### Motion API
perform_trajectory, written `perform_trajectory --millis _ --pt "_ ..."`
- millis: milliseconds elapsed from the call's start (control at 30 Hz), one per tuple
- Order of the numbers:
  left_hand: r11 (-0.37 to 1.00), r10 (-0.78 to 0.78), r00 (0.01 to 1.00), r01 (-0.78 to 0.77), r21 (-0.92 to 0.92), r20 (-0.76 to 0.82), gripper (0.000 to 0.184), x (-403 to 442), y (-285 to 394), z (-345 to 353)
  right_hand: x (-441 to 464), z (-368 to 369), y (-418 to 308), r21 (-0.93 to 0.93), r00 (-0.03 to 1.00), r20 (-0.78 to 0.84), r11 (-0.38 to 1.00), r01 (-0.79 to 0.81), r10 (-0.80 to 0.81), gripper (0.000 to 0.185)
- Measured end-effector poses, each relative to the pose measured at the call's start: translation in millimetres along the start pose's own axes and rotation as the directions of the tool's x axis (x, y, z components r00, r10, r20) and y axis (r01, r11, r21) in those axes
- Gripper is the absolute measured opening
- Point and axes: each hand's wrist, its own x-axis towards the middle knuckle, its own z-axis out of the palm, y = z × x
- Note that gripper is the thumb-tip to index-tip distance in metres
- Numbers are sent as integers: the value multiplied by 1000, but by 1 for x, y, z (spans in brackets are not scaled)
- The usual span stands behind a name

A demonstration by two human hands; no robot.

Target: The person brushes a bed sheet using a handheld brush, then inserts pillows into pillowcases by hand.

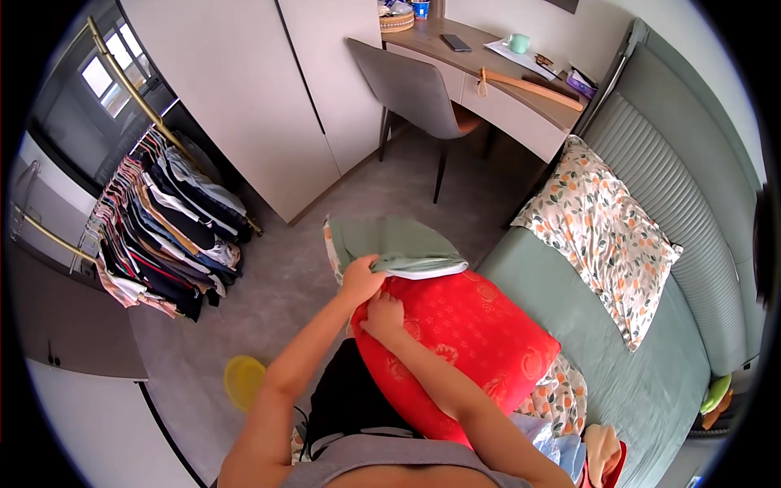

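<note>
A red pillow with a gold flower pattern lies in front of my body, its right end over the bed. At its far end is a green pillowcase with a white edge and a strip of orange-print fabric at the left. My left hand is closed on the near left edge of the pillowcase. Just below it, my right hand has its fingers curled into the red pillow near its left corner. How far the pillow reaches inside the case is hidden.
On the green bed lies an orange-print pillow; folded clothes are at its near end. A grey chair stands at the desk. Left are a clothes rack and a yellow basin on the floor.
</note>
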Motion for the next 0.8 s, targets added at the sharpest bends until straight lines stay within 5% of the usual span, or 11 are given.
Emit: perform_trajectory --millis 67,133,200,300,400,567,600,667,733,800 --pt "983 110 989 -122 135 97 30 -2 16 -27 12 -3 19 196 997 58 979 -55 45 60" --pt "907 204 971 -237 348 127 27 3 9 -49 5 -6 31 285 966 -256 954 88 -13 33" --pt "817 367 926 -367 445 90 28 15 -35 -60 -3 -16 33 398 924 -383 905 147 18 26" --pt "774 431 896 -308 553 -105 29 21 -72 -74 -4 -24 37 518 866 -492 829 211 86 21" --pt "844 409 828 -183 504 -384 26 11 -62 -66 4 -23 40 643 780 -590 707 295 211 20" --pt "996 29 801 -75 -52 -597 21 -23 -81 12 30 -20 49 751 689 -587 603 269 425 21" --pt "951 -171 849 10 -309 -499 20 -35 -84 32 37 -18 49 736 673 -604 623 265 426 22" --pt "867 -279 929 135 -479 -242 20 -59 -24 36 50 -10 52 703 644 -635 664 254 427 22" --pt "940 -154 976 95 -329 -156 28 -77 1 38 63 1 68 637 660 -623 762 116 420 15" --pt "975 64 994 -82 -205 -91 21 -86 30 31 68 8 79 607 600 -698 767 207 391 9"
